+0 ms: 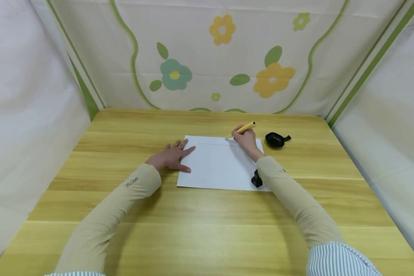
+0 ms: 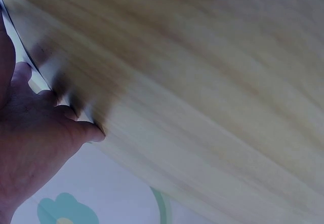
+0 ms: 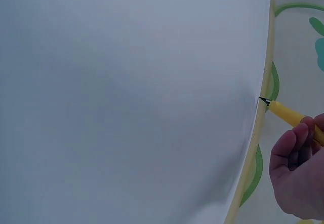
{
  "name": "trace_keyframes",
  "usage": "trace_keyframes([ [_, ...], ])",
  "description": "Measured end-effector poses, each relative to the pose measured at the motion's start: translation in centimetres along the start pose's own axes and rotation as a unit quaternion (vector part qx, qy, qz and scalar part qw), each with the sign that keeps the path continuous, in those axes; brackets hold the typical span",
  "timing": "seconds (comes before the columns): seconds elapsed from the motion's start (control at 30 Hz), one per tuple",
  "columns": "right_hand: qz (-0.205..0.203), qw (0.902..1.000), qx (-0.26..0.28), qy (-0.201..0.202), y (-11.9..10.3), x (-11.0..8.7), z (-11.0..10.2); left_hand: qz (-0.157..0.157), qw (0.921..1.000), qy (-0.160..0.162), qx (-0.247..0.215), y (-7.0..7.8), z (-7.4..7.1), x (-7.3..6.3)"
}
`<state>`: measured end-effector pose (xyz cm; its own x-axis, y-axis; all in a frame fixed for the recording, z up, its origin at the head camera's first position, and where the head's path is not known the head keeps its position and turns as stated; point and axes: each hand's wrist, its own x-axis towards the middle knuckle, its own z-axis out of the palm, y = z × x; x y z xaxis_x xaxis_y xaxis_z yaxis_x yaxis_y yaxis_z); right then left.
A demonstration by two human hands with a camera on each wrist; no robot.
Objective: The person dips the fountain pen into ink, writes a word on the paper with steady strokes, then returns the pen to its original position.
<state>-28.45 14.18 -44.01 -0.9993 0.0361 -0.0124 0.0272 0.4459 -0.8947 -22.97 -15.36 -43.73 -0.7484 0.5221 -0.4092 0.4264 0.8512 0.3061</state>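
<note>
A sheet of white paper (image 1: 217, 168) lies on the wooden table with a thin dark line (image 1: 207, 144) running across its upper part. My left hand (image 1: 174, 156) rests spread over the paper's left edge, thumb and fingertips on the sheet. In the left wrist view, the left hand (image 2: 40, 127) shows its fingers along the sheet's edge. My right hand (image 1: 247, 142) grips a yellow pen (image 1: 245, 127) near the paper's top edge. The pen slants up to the right. Its dark nib (image 3: 264, 101) is right at the sheet in the right wrist view.
A black rounded object (image 1: 274, 140) with a short tab lies on the table right of the paper. A small black device (image 1: 257, 179) shows beside the right sleeve cuff. Flowered cloth (image 1: 207, 53) hangs behind the table (image 1: 207, 230), and white cloth hangs at both sides.
</note>
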Motion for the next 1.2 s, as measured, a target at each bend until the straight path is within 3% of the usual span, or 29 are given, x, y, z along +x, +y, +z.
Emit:
trace_keyframes([
  [1.2,0.006,0.9999,0.002,0.008,0.9,-1.1,-0.3,-0.001,1.0000,0.009,0.004,0.5,-0.2,-0.3],
])
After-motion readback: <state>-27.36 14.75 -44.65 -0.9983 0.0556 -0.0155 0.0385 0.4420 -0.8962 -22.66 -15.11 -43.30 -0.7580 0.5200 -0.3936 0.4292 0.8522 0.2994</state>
